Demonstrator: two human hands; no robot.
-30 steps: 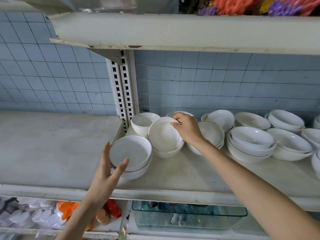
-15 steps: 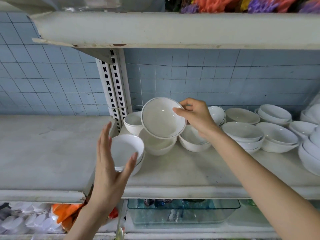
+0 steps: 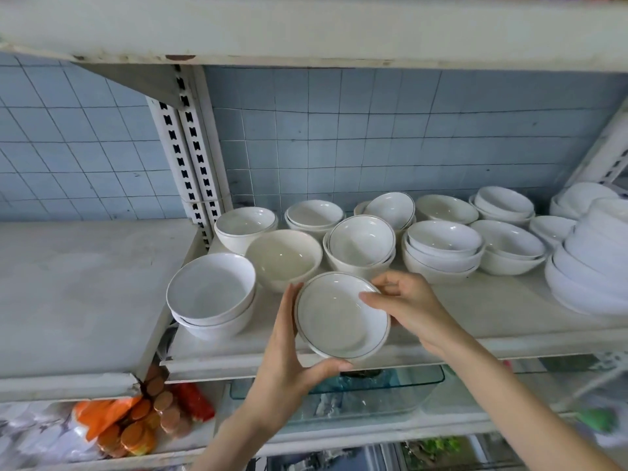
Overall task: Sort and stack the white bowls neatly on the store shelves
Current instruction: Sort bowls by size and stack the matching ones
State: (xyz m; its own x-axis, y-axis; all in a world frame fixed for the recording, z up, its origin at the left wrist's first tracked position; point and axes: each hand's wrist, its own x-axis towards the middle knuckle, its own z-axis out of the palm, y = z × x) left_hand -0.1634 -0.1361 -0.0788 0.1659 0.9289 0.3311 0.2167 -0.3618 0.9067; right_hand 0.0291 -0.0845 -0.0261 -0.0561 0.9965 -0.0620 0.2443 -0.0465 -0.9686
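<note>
— Bowls with the thin dark rim: which way from you?

— Beyond my right hand (image 3: pixel 413 309), just past its knuckles: rimmed stack (image 3: pixel 360 246). Both hands grip the rimmed bowl (image 3: pixel 341 316), tilted toward me over the shelf (image 3: pixel 475 317) edge; left hand (image 3: pixel 289 355) cradles underneath.

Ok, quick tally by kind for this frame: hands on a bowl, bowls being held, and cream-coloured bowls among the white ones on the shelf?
Hands on a bowl: 2 (left hand, right hand)
Bowls being held: 1 (held bowl, thin dark rim line)
Cream-coloured bowls: 1 (cream bowl, standing alone)
Total: 4
</note>
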